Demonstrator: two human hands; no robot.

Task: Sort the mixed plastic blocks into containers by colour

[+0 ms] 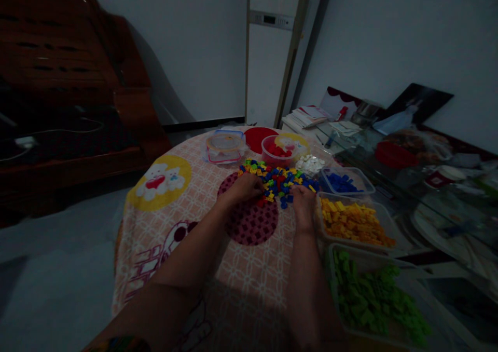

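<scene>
A heap of mixed toy bricks [277,178], in blue, yellow, green and red, lies on the cloth-covered round table. At the heap's near left edge is my left hand [248,187], fingers curled inward among the bricks; what they grip, if anything, is hidden. My right hand [303,199] is at the heap's right edge with thumb and fingers pinched together, and I cannot make out anything between them. To its right stand tubs of blue bricks [342,182], yellow bricks [352,222] and green bricks [375,295].
Behind the heap sit a round tub [268,157] with red bricks, a pile of white bricks [310,164] and a clear lidded box [224,147]. A glass-topped side table [404,191] with clutter adjoins on the right. A wooden bench [128,108] stands at left.
</scene>
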